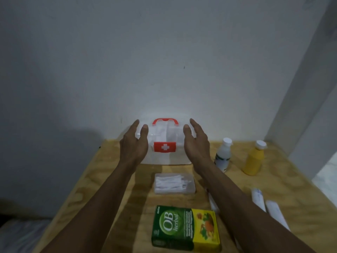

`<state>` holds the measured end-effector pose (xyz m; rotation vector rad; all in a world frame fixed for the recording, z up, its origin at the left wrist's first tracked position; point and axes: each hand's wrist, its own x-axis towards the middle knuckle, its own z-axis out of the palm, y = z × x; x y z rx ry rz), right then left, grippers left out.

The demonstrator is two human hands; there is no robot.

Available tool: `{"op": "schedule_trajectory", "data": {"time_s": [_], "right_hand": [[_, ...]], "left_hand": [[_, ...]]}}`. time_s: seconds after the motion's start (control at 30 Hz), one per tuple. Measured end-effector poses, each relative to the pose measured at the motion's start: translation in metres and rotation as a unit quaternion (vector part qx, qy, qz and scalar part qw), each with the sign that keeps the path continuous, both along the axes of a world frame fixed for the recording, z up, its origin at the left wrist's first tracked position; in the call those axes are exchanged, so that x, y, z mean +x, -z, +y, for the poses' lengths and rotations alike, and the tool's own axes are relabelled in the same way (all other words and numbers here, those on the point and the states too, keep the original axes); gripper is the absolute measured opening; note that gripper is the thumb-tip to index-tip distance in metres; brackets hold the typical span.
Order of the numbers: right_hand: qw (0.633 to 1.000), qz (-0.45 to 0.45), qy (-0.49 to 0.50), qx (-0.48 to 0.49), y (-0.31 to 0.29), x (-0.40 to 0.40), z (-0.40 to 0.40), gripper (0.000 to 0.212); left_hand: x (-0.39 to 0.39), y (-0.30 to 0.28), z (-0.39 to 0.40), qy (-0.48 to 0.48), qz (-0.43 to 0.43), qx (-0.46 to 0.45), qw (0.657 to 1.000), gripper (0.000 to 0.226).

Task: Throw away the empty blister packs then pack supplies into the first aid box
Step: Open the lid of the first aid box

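First aid box [165,143] at frame centre, against the wall; its clear sides are hard to trace. Left hand [134,141] and right hand [196,141] flank it, fingers straight, contact uncertain. Right forearm hides part of a white tube [212,201]. Herbal carton [185,229] lies near the table [102,179] front edge; swab case [174,183] lies between carton and box.

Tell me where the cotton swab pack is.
In the head view, the cotton swab pack lies mid-table, between the first aid box behind it and the green OB herbal box in front.
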<state>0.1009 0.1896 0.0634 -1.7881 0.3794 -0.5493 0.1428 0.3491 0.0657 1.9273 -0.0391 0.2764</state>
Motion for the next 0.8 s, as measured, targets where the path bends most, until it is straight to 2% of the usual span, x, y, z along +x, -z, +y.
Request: {"op": "schedule_trajectory", "data": {"time_s": [0.4, 0.8], "right_hand": [[1.0, -0.006, -0.009, -0.009, -0.002, -0.042, 0.002, 0.045], [0.998, 0.018, 0.006, -0.052, -0.005, -0.051, 0.01, 0.048]], "left_hand": [[-0.042, -0.001, 0.005, -0.008, -0.002, -0.006, 1.0, 0.049], [-0.049, 0.001, 0.008, -0.004, -0.015, 0.026, 1.0, 0.053]]}}
